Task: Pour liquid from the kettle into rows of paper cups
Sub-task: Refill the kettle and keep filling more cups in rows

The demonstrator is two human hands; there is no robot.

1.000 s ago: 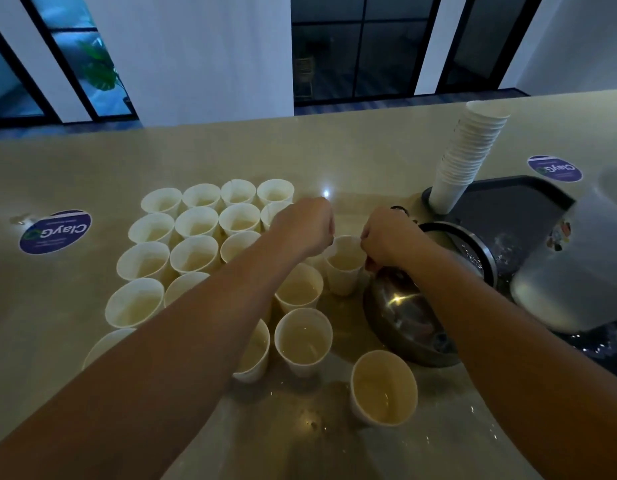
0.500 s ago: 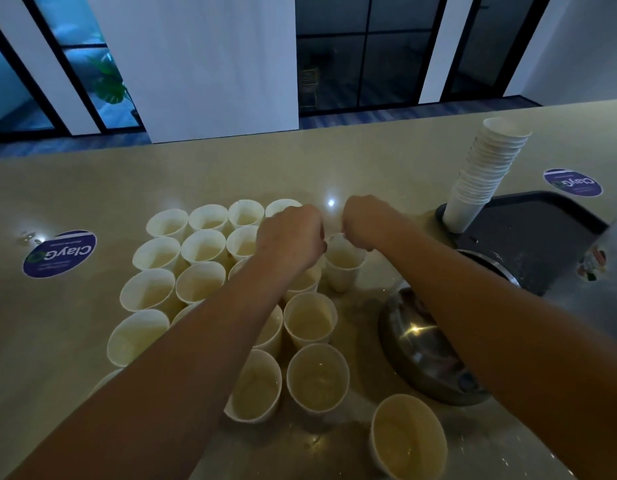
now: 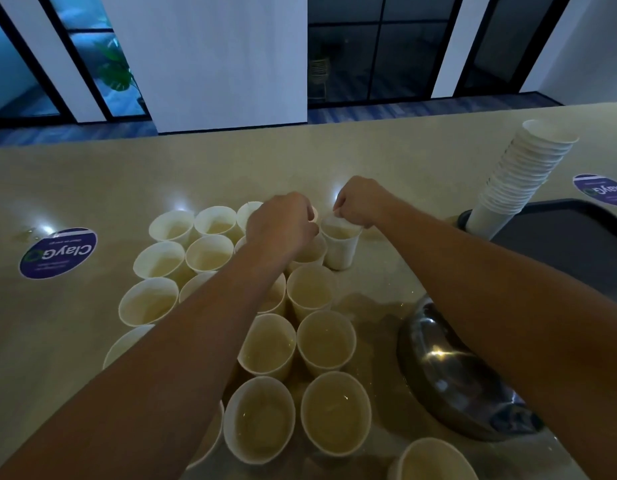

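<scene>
Several paper cups (image 3: 208, 255) holding pale liquid stand in rows on the beige counter (image 3: 92, 181). At the far right corner of the rows my right hand (image 3: 360, 201) pinches the rim of one paper cup (image 3: 342, 249). Just left of it my left hand (image 3: 283, 223) curls down over another cup's rim (image 3: 314, 212); that cup is mostly hidden under the fingers. The shiny steel kettle (image 3: 449, 368) sits on the counter at the right, under my right forearm, with no hand on it.
A tall leaning stack of empty cups (image 3: 522, 174) stands on the edge of a dark tray (image 3: 560, 244) at the right. Round purple stickers lie at the left (image 3: 57, 252) and far right (image 3: 601, 190). A lone cup (image 3: 432, 462) stands near the bottom edge.
My right hand left the kettle and took a cup by its rim, carrying it farther away. My left hand moved forward alongside it. The view has tilted and come closer.
</scene>
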